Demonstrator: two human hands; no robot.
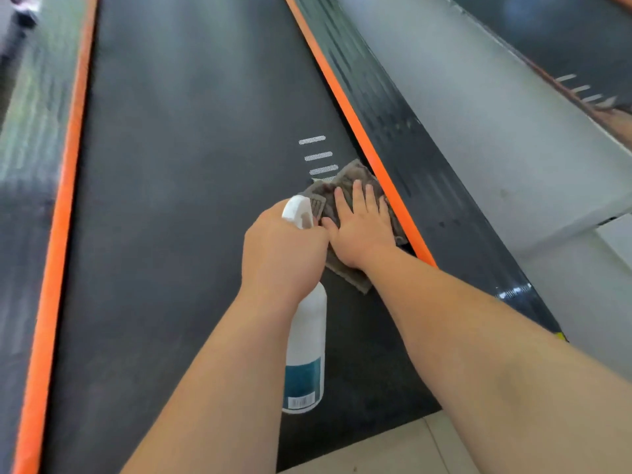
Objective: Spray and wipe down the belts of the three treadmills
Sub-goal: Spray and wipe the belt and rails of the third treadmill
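Right hand: flat, fingers spread wide, pressing a grey-brown cloth onto the belt. The cloth sits at the belt's right edge, touching the orange strip, just below the white dashes.

Left hand: curled tight round the neck of a white spray bottle, just beside the right hand. The nozzle points towards the cloth and the bottle body hangs down over the belt. Whether a finger rests on the trigger I cannot tell; the knuckles hide it.

Judged step: wiping the near right part of this belt. Most of the belt's width to the left looks untouched by the cloth from here, though blur and glare make wet patches hard to read.

Risks:
- The cloth's edge could slip into the seam between belt and orange strip and snag, since the hand pushes hard against that side.
- The palm covers only the cloth's middle; loose corners may fold under and leave streaks.
- The hands are close, so an accidental trigger squeeze would spray the right fingers, not the belt.
- Leaning weight on a belt that may roll could make the hand slide forward.
- The side rail could catch overspray.
- The second treadmill, top right, waits.
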